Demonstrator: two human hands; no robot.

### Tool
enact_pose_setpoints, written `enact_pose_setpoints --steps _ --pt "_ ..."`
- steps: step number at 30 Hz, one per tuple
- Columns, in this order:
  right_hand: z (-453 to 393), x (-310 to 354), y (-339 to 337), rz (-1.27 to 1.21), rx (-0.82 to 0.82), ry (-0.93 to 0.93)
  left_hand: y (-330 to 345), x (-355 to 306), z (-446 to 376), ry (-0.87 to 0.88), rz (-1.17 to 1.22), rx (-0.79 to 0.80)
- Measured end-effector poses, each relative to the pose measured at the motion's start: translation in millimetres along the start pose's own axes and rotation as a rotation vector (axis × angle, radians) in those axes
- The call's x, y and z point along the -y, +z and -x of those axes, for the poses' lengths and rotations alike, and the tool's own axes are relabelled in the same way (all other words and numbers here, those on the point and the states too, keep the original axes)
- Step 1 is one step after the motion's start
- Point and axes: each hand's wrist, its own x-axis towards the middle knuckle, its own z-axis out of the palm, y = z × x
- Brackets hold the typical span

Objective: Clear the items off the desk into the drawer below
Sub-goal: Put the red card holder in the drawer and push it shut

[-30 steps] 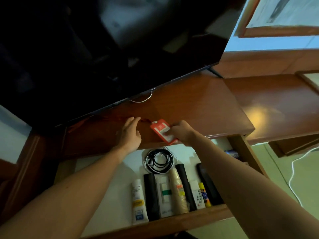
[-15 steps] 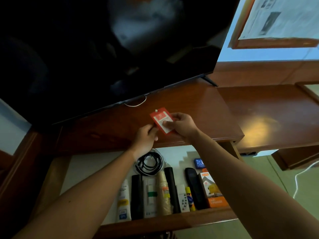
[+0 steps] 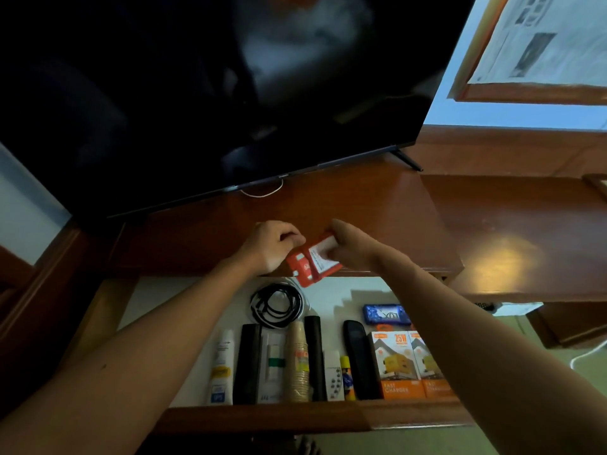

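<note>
Above the near edge of the desk point(image 3: 361, 205), both hands are gripping a red card packet point(image 3: 312, 262): the left hand point(image 3: 267, 246) is pinching its left end, the right hand point(image 3: 348, 246) its right. Below, the open drawer point(image 3: 262, 417) is showing bare white floor at its left and far side (a row of items is filling the near right). A dark television point(image 3: 213, 93) is crowding the desk's far side.

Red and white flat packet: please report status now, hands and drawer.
Left hand and right hand both grip red and white flat packet, above desk front edge. Open wooden drawer below. Coiled black cable under it.
</note>
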Motion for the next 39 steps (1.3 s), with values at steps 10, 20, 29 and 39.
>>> enact_pose_setpoints --steps 10,20,29,39 --pt "6 -7 -4 -1.07 0.01 0.122 31 -5 8 -0.449 1.142 0.117" --pt "13 -17 3 0.005 -0.502 -0.054 40 -23 7 -0.152 0.222 0.117" --pt "16 -24 3 -0.421 -0.004 0.074 11 -8 -13 -0.103 0.129 0.051" --pt "7 -9 12 -1.141 -0.314 0.186 48 -18 2 -0.486 0.873 -0.026"
